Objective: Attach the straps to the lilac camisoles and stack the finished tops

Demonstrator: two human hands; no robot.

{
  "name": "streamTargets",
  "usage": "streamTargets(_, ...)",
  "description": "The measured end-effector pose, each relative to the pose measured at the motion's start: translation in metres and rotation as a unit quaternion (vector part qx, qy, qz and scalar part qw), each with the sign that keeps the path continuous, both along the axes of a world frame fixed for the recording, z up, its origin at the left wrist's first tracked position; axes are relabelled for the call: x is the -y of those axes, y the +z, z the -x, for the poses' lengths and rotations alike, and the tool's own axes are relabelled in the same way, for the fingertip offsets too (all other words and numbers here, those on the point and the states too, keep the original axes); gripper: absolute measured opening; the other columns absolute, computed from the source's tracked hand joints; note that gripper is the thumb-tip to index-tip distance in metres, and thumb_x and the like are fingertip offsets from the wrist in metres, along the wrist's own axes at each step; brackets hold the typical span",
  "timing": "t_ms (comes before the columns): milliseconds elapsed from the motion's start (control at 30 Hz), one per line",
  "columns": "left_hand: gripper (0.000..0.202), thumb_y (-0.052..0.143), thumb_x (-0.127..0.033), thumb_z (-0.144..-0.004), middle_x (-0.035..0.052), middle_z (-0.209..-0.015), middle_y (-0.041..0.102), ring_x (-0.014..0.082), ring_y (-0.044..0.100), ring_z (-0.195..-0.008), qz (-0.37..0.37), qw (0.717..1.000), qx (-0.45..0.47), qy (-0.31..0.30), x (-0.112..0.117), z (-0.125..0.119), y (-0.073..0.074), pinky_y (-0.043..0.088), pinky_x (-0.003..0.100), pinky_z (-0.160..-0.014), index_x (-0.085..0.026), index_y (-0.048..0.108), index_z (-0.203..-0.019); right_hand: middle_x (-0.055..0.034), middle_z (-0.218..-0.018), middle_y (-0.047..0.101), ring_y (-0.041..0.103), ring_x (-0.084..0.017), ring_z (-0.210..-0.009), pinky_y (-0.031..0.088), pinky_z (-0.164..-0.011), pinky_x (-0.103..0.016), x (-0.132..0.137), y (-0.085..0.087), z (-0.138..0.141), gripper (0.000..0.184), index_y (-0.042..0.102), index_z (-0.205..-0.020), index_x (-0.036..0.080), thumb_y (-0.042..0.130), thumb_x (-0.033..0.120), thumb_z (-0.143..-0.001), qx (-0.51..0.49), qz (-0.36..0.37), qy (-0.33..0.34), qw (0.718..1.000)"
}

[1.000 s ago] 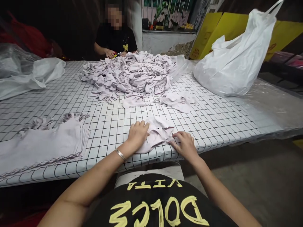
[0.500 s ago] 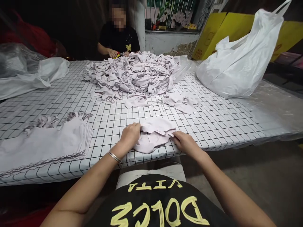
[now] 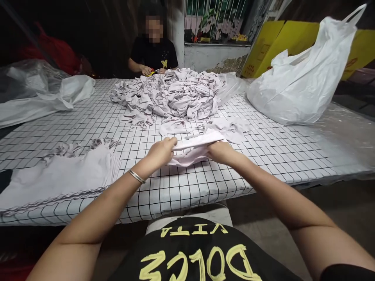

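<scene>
A pale pinkish-grey garment [image 3: 190, 156] of thin fabric is stretched between my hands, lifted a little above the checked table. My left hand [image 3: 162, 151] is closed on its left end, and a silver bangle circles that wrist. At the other end my right hand [image 3: 221, 152] is closed round the fabric, its fingers partly tucked into the folds. The garment gapes between its two layers. Just beyond it lie loose pieces of the same cloth [image 3: 227, 127]. To the left is a neat stack of matching garments [image 3: 67, 171], with bunched straps along its far edge.
A big heap of the same garments [image 3: 181, 91] covers the table's far middle. Behind it a person [image 3: 154, 52] holds yellow-and-red-handled scissors [image 3: 151, 73]. A full white plastic bag [image 3: 301, 78] stands at right, crumpled plastic [image 3: 77, 88] at far left. The checked tablecloth [image 3: 175, 195] reaches the near edge.
Both hands have raised the garment and moved it away from the table's near edge. My right hand has shifted from a fingertip pinch to a deeper hold in the cloth.
</scene>
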State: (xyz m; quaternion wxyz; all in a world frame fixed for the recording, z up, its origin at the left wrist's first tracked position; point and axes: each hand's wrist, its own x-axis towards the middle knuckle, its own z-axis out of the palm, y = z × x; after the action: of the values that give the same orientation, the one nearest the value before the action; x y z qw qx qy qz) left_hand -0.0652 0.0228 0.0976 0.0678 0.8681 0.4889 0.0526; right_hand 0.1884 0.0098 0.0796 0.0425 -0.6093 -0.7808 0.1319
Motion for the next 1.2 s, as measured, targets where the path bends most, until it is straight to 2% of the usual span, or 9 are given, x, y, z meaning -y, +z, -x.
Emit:
streamTargets(133, 0.027, 0.048, -0.012, -0.076, 0.0072, -0.100, 0.064, 0.0218, 0.059, -0.084, 0.028, 0.999, 0.002, 0.040, -0.016, 0.012, 0.002, 0.041, 0.029, -0.067, -0.020, 0.059, -0.099, -0.0089, -0.087, 0.068, 0.059, -0.029, -0.090, 0.040, -0.082, -0.043, 0.004, 0.010, -0.026, 0.017, 0.070, -0.083, 0.023, 0.065, 0.038, -0.079, 0.078, 0.023, 0.064, 0.995)
streamTargets(267, 0.026, 0.046, -0.008, -0.075, 0.0043, -0.093, 0.067, 0.0195, 0.059, -0.084, 0.031, 0.993, 0.110, 0.009, -0.020, -0.008, 0.005, 0.043, 0.027, -0.069, -0.020, 0.062, -0.093, -0.0150, -0.117, 0.058, 0.051, -0.032, -0.105, 0.038, -0.087, -0.043, 0.003, 0.005, 0.003, 0.054, 0.058, -0.114, 0.018, 0.071, 0.048, -0.071, 0.014, -0.187, 0.023, 0.982)
streamTargets(333, 0.029, 0.045, -0.006, -0.074, 0.0042, -0.095, 0.066, 0.0191, 0.059, -0.086, -0.028, 0.986, 0.164, -0.011, -0.021, -0.023, 0.012, 0.044, 0.028, -0.072, -0.019, 0.062, -0.094, -0.0163, -0.130, 0.049, 0.046, -0.033, -0.111, 0.037, -0.089, -0.044, -0.002, 0.003, 0.028, 0.067, 0.048, -0.126, 0.018, 0.071, 0.046, -0.070, -0.025, -0.264, 0.018, 0.964)
streamTargets(500, 0.030, 0.047, -0.002, -0.074, 0.0077, -0.099, 0.062, 0.0209, 0.058, -0.088, -0.190, 0.966, 0.172, 0.019, -0.024, -0.047, 0.050, 0.046, 0.030, -0.074, -0.017, 0.061, -0.096, -0.0148, -0.127, 0.048, 0.047, -0.029, -0.110, 0.042, -0.083, -0.039, -0.012, 0.016, 0.068, 0.071, 0.036, -0.132, 0.018, 0.064, 0.042, -0.072, -0.132, -0.327, 0.025, 0.935)
streamTargets(633, 0.023, 0.047, -0.004, -0.079, 0.0089, -0.098, 0.059, 0.0215, 0.058, -0.088, -0.242, 0.957, 0.156, 0.038, -0.027, -0.052, 0.074, 0.046, 0.032, -0.076, -0.016, 0.061, -0.094, -0.0120, -0.117, 0.054, 0.051, -0.026, -0.098, 0.042, -0.072, -0.034, -0.016, 0.022, 0.062, 0.049, 0.045, -0.121, 0.020, 0.057, 0.029, -0.075, -0.134, -0.366, -0.050, 0.919)
streamTargets(767, 0.029, 0.047, 0.000, -0.076, 0.0117, -0.104, 0.059, 0.0238, 0.058, -0.093, -0.270, 0.951, 0.130, 0.071, -0.038, -0.032, 0.058, 0.045, 0.033, -0.076, -0.016, 0.062, -0.095, -0.0040, -0.083, 0.061, 0.051, -0.019, -0.070, 0.033, -0.060, -0.028, -0.022, 0.042, 0.017, 0.017, 0.056, -0.091, 0.022, 0.051, 0.016, -0.076, -0.069, -0.308, -0.134, 0.940)
streamTargets(933, 0.012, 0.060, -0.011, -0.070, 0.0053, -0.083, 0.066, 0.0207, 0.060, -0.079, -0.069, 0.977, 0.143, 0.143, -0.062, 0.027, 0.031, 0.043, 0.028, -0.065, -0.018, 0.067, -0.078, -0.0026, -0.072, 0.061, 0.052, -0.018, -0.067, 0.031, -0.059, -0.027, -0.027, 0.097, -0.050, 0.013, 0.058, -0.078, 0.020, 0.061, 0.013, -0.068, 0.011, -0.276, -0.198, 0.941)
streamTargets(1100, 0.015, 0.065, -0.022, -0.065, 0.0026, -0.070, 0.064, 0.0137, 0.052, -0.060, 0.173, 0.959, 0.207, 0.092, -0.073, 0.065, 0.074, 0.039, 0.023, -0.051, -0.017, 0.073, -0.077, 0.0000, -0.061, 0.057, 0.052, -0.013, -0.055, 0.036, -0.052, -0.025, -0.036, 0.135, -0.080, 0.021, 0.054, -0.067, 0.019, 0.075, 0.024, -0.067, -0.041, -0.047, -0.176, 0.982)
streamTargets(1200, 0.016, 0.069, -0.021, -0.060, 0.0011, -0.065, 0.059, 0.0111, 0.048, -0.055, 0.253, 0.942, 0.218, 0.039, -0.086, 0.073, 0.101, 0.037, 0.021, -0.048, -0.018, 0.072, -0.076, 0.0007, -0.058, 0.055, 0.050, -0.010, -0.051, 0.040, -0.049, -0.023, -0.052, 0.143, -0.087, 0.025, 0.052, -0.066, 0.018, 0.077, 0.024, -0.069, -0.140, 0.083, -0.130, 0.978)
